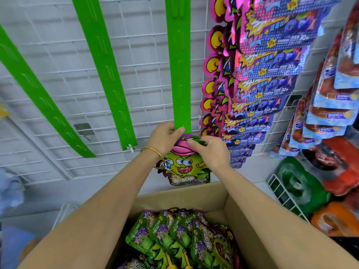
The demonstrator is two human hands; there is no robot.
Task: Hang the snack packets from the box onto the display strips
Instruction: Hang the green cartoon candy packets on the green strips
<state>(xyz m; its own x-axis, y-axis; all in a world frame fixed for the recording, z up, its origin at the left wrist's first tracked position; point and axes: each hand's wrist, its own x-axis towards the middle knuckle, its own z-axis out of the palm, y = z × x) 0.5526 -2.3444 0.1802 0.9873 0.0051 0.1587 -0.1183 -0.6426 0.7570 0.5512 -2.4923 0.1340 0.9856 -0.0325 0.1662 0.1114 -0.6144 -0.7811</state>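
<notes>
Against white wire mesh (77, 74), our left hand (163, 138) pinches the green plastic strip (179, 74) steady; our right hand (211, 152) pinches the green cartoon foil packet (184, 167) by its top, apparently to hook it on.

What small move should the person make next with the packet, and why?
Probably hook the packet onto the lowest tab of the strip: the left hand pinches the strip end, the right hand holds the packet top just below it, and the strip is bare above.
</notes>
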